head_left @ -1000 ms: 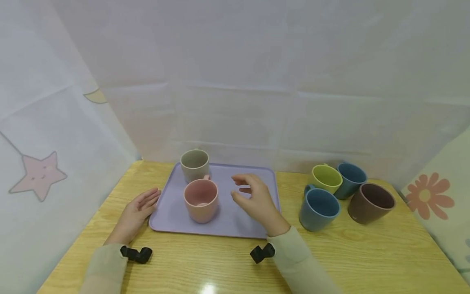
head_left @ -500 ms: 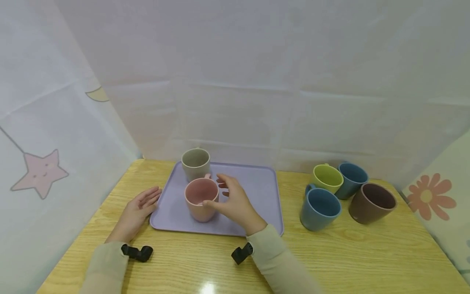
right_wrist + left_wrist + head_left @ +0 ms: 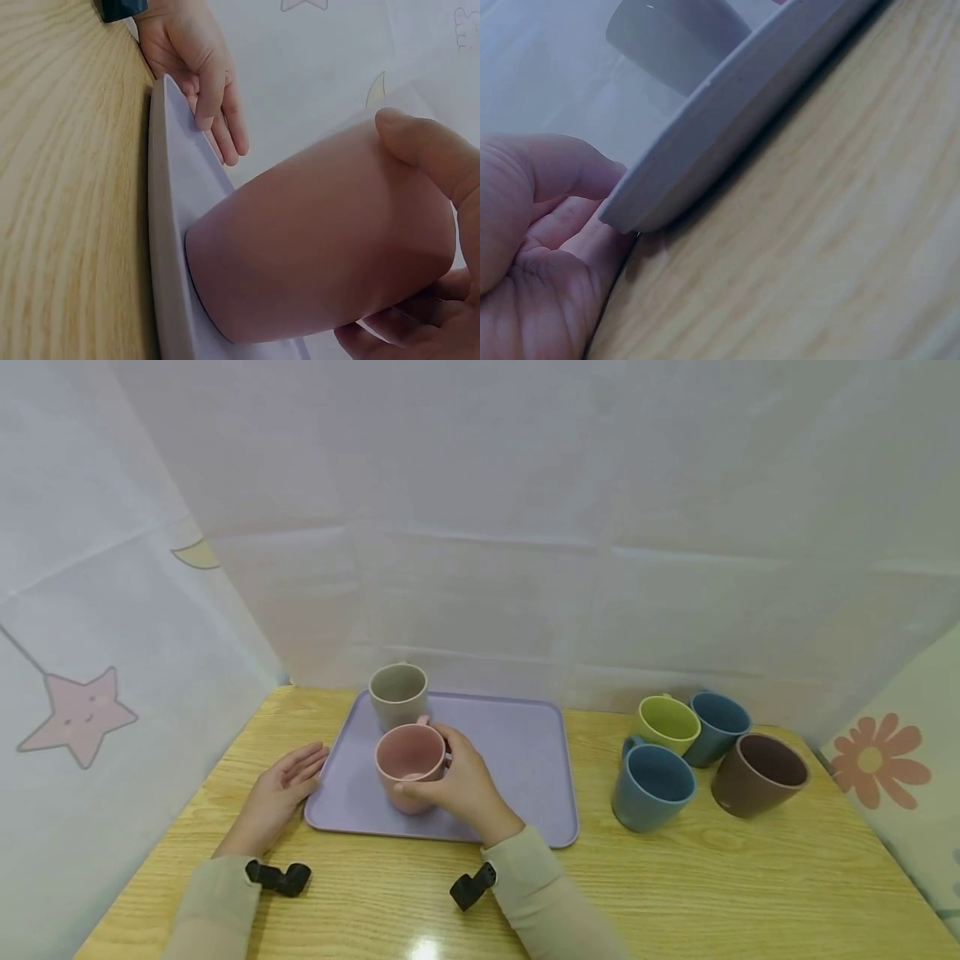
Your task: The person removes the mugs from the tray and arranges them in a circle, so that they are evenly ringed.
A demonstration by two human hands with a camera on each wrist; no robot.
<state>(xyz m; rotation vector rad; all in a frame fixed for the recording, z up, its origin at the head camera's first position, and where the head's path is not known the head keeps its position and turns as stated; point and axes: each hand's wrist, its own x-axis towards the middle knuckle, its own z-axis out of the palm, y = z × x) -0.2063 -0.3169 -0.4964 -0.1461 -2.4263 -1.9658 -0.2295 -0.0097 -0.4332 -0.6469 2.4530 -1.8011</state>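
My right hand grips a pink mug from its right side. Its thumb lies on the near side by the rim, and the other fingers curl round the far right side. In the right wrist view the pink mug stands with its base on the lilac tray. The mug's handle points away, towards the back. My left hand rests at the tray's left edge with relaxed fingers. The left wrist view has that hand against the tray's corner. Behind the pink mug stands a grey mug, also on the tray.
To the right of the tray, on the wooden table, is a cluster of mugs: a yellow-green mug, a near blue mug, a far blue mug and a brown mug. A pale cloth hangs behind.
My right hand has moved left across the tray from open space to the pink mug and closed round it. The left hand and the mugs have stayed in place.
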